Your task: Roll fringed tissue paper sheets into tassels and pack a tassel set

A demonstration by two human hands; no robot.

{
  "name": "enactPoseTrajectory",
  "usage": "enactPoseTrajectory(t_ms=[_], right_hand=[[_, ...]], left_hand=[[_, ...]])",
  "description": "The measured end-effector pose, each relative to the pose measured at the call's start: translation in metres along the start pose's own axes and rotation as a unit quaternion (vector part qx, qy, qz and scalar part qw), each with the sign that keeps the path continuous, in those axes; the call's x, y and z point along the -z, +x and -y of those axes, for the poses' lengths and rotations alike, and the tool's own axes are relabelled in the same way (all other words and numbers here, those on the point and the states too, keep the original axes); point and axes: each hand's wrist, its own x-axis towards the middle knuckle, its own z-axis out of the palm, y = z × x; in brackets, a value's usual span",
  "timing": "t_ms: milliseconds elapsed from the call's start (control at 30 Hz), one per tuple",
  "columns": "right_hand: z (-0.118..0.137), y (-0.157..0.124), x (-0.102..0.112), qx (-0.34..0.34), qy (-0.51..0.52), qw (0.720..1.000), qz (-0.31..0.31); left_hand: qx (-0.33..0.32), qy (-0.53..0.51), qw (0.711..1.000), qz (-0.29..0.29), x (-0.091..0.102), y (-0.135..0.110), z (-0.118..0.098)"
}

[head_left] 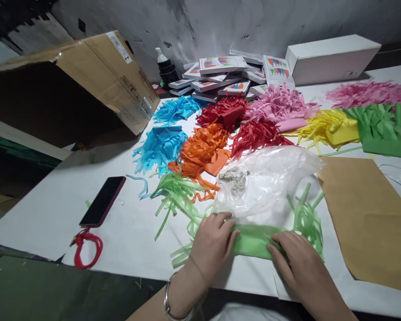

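Head view: a person's left hand [211,244] and right hand [299,263] rest apart on the two ends of a folded green fringe [254,240]. It lies near the table [53,209] edge closest to the body, its cut strips fanning out past both hands. Fingers lie over the band, but whether they pinch it or only press it flat cannot be told. Just beyond the fingertips, touching the fringe, sits a crumpled clear bag [274,174] holding a grey clump [234,179]. The likeliest trouble, on this evidence, is the thin paper: strips trail under and beside both hands, so a tug or slide on the band could tear them or snag them in the loose strips [173,196] beyond the left hand. The bag overlaps the fringe's far side, so a push away from the body could shove it and tip the clump toward the orange bundle [203,149] behind. Just right of the right hand lies a brown sheet [370,218], close enough for strips to slip beneath it. Farther beyond the hands, blue [160,145], red [257,136], pink [277,104], yellow [330,127] and dark-green [384,129] bundles crowd edge to edge, where colours could mix. Well left of the left hand a phone [103,200] with a red strap [87,247] lies near the table's edge, where a stray sweep could knock it off.
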Motion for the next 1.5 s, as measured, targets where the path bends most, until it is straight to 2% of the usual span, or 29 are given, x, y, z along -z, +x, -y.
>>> enactPoseTrajectory(t_ms=[67, 133, 233, 367, 533, 700, 867, 967, 1100, 1300, 1367, 1433, 1500], right_hand=[[0.000, 0.001, 0.000, -0.002, -0.013, 1.000, 0.000], [0.001, 0.003, 0.001, -0.005, -0.021, 1.000, 0.005], [0.003, 0.007, 0.004, -0.028, -0.011, 1.000, 0.004], [0.004, 0.008, 0.010, -0.065, 0.031, 0.997, 0.023], [-0.003, 0.003, 0.011, -0.110, 0.093, 0.989, 0.031], [-0.003, 0.003, 0.019, -0.088, 0.110, 0.988, 0.065], [-0.001, 0.004, 0.030, -0.090, 0.129, 0.983, 0.090], [-0.001, 0.006, 0.029, -0.079, 0.102, 0.990, 0.058], [-0.001, 0.012, 0.020, -0.052, 0.018, 0.998, -0.003], [-0.007, 0.017, 0.002, -0.024, -0.080, 0.996, -0.009], [-0.007, 0.018, 0.002, -0.031, -0.091, 0.995, -0.021], [-0.004, 0.019, 0.008, -0.035, -0.130, 0.989, -0.064], [0.001, 0.019, 0.016, 0.006, -0.154, 0.982, -0.105]], left_hand=[[-0.024, -0.039, 0.999, -0.002, 0.002, -0.002, -0.002], [-0.031, -0.072, 0.997, 0.022, -0.001, -0.003, -0.006], [-0.010, -0.079, 0.996, 0.049, -0.011, -0.004, -0.009], [0.000, -0.113, 0.993, 0.045, -0.019, -0.004, -0.005], [0.001, -0.143, 0.989, 0.027, -0.015, -0.005, -0.004], [-0.029, -0.168, 0.985, -0.004, -0.010, -0.010, -0.003], [-0.014, -0.188, 0.982, 0.015, -0.006, -0.013, -0.004], [0.011, -0.172, 0.984, 0.034, -0.009, -0.011, -0.005], [0.019, -0.105, 0.994, 0.032, -0.018, -0.004, -0.005], [0.049, -0.003, 0.998, 0.051, -0.024, 0.005, -0.010], [0.047, 0.008, 0.998, 0.049, -0.025, 0.007, -0.011], [0.043, 0.016, 0.998, 0.046, -0.026, 0.007, -0.012], [0.039, 0.021, 0.998, 0.041, -0.027, 0.007, -0.013]])
